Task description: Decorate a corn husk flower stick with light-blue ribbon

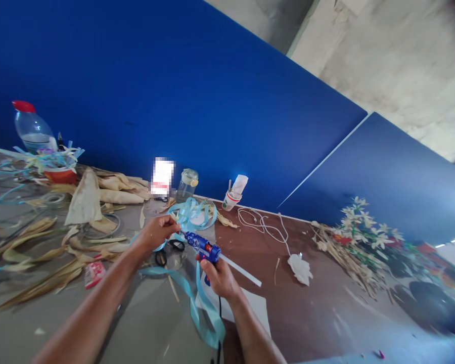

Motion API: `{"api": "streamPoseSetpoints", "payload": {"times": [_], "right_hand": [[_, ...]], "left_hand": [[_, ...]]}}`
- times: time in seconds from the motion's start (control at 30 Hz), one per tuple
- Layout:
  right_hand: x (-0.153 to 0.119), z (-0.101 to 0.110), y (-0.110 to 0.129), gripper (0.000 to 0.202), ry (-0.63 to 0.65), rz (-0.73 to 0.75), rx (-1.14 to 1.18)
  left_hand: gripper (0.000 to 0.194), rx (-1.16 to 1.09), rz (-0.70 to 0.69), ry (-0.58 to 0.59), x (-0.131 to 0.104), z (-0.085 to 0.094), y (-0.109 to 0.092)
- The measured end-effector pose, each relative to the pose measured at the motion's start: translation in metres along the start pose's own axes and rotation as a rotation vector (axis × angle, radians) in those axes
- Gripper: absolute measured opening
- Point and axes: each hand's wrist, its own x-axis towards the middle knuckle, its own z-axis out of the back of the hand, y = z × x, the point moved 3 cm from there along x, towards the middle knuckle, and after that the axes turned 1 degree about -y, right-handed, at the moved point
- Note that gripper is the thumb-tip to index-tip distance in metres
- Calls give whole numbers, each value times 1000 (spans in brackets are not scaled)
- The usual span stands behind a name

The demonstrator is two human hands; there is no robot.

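Note:
My right hand [220, 277] is wrapped round the handle of a blue hot glue gun [203, 246]. A long white glue stick [244, 271] juts from its rear, and a black cord runs down below. At the nozzle, my left hand [161, 231] has its fingers pinched together; what lies between the fingertips is too small to make out. Light blue ribbon [193, 215] is looped just behind the fingertips, and another length of ribbon [208, 323] hangs in curls below the gun. Black-handled scissors [161, 258] lie under my hands. A white sheet [256, 306] is partly hidden by my right forearm.
Dried corn husks [41, 283] cover the left side. At the back stand a bottle with a red cap [32, 129], a glass jar [187, 184] and a white cup [232, 199]. A white cable [267, 227] and white flowers [360, 222] lie rightward, before a blue partition [212, 101].

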Motion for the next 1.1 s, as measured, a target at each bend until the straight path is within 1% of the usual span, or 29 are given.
{"api": "streamPoseSetpoints", "payload": {"times": [0.13,0.23,0.4,0.47,0.57,0.63,0.67,0.8,0.87,0.93,1.0,1.03,1.1], "right_hand": [[-2,0,2,43,9,-2,-39],[-5,4,1,38,8,-1,-52],[-7,19,8,34,-86,74,-51],[-5,25,12,28,-113,119,-124],[0,33,13,18,-207,155,-370],[4,37,8,16,-261,107,-565],[5,37,4,17,-263,64,-649],[5,36,-9,30,-204,-98,-870],[3,37,-11,30,-184,-150,-937],[1,37,-11,25,-146,-166,-961],[0,38,-7,21,-132,-147,-935],[0,38,-4,20,-154,-124,-904],[4,38,5,21,-242,-53,-802]], "left_hand": [[28,-24,11,-17,1,2,5],[27,-52,-11,-21,2,3,11],[28,-83,-4,-25,3,2,12],[28,-87,2,-17,1,1,8],[28,-86,22,-13,-1,1,4],[27,-88,18,-13,-2,1,3],[27,-88,6,-15,-3,2,2],[27,-86,-39,-37,-4,5,2],[27,-89,-40,-48,-5,7,0],[27,-99,-34,-51,-6,7,-3],[27,-109,-25,-42,-7,7,-5],[27,-113,-22,-35,-7,6,-6],[26,-117,-23,-19,-6,5,-6]]}}
